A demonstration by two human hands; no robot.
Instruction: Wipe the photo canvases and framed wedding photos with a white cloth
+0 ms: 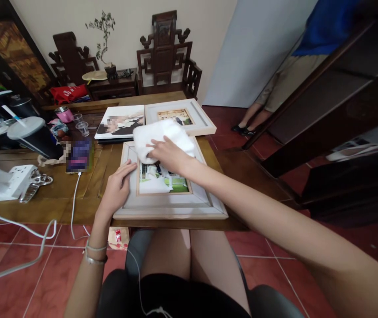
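Framed photograph [175, 204], one: pale wood rim, light inner border, green-toned print in the centre; lying flat, face up, at the near edge of a wooden table [91, 204].

White cloth [171, 128], one: bunched over the upper part of that frame, covering part of the print.

Right hand [167, 154]: on top of the cloth, fingers somewhat apart (whether any fold is pinched beneath, cannot tell).

Left hand [118, 183]: laid over the frame's left side, fingers extended; bracelets [96, 254] at the wrist.

Second framed picture [205, 121], one: similar pale rim, lying just beyond the first, partly hidden by the cloth.

White-edged picture panel [126, 118], one: left of the second frame, on top of a dark, flat item.

Phone [79, 155], one: left of the left hand, screen blurred, white cable [74, 203] attached.

Black lidded cup [33, 134] with straw; white power strip [21, 179] nearer; small clear cup [82, 129] and pink cup [64, 115] farther back.

Beyond the table: carved wooden armchairs [164, 53], two; potted plant [110, 70] between them; red bag [69, 93].

At right: a person in a blue top [328, 28], standing on red floor tiles.
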